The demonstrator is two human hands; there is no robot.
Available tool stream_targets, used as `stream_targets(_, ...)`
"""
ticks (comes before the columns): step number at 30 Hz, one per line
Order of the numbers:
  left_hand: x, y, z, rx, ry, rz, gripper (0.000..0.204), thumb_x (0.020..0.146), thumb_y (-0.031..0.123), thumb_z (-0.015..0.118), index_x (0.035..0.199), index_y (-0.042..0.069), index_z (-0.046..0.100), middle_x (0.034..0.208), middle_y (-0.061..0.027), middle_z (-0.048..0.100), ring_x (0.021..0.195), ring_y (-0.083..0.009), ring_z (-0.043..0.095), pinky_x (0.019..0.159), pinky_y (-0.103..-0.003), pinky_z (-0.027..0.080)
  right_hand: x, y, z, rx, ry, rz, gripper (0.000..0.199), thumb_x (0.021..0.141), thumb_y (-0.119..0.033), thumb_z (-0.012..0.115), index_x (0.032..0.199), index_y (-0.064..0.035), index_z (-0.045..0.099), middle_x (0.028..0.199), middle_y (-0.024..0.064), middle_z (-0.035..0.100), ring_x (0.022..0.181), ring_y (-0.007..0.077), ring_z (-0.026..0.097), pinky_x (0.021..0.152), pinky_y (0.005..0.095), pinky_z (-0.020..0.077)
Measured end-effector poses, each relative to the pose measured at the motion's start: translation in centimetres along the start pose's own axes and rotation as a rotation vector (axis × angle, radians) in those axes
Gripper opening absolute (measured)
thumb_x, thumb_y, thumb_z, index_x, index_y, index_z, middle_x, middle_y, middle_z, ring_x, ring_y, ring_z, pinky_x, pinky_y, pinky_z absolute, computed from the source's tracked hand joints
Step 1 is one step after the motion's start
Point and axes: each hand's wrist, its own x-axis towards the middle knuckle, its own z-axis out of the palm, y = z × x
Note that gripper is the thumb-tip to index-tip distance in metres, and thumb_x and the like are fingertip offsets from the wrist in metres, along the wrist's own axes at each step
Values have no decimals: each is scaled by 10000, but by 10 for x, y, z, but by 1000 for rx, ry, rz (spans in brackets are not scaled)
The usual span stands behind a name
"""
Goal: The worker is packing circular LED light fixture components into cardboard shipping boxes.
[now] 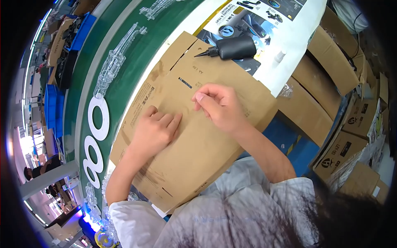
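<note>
A flat brown cardboard sheet (pixel 186 153) lies before me on the work surface. My left hand (pixel 155 130) rests on its left half, with the fingers curled in and the thumb pointing up and to the right; nothing shows in it. To the right, my right hand (pixel 221 105) is over the cardboard with thumb and fingertips pinched together. Whatever is between those fingertips, if anything, is too small or hidden to make out. Beyond my right hand, a black squeeze bottle (pixel 235 47) with a pointed nozzle lies on its side at the cardboard's far edge.
A green conveyor belt (pixel 128 66) runs along the left, carrying clear plastic parts (pixel 111 68) and several white rings (pixel 106 120). Printed sheets (pixel 264 25) and a small white cap (pixel 280 56) are at the far right. Cardboard boxes (pixel 341 153) stand on the right; blue bins (pixel 51 107) are far left.
</note>
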Motion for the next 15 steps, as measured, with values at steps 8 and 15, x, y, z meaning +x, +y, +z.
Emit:
stream_targets(8,4,-5,2,201,-31,-59,357,693,91,593,1034,1,651,647,-33,511,631,-180,550,682,-309,435,-3,5,1,-159,-13,-84,122,878,-54,545,849,22,636,740,36,635,573,17,491,500,188,381)
stream_targets(15,29,-26,-6,11,-21,-68,232,689,99,621,914,60,661,683,-38,558,645,-198,557,675,-326,430,-2,3,1,-150,-13,-35,122,859,-45,534,841,18,636,731,25,635,584,9,485,511,185,381)
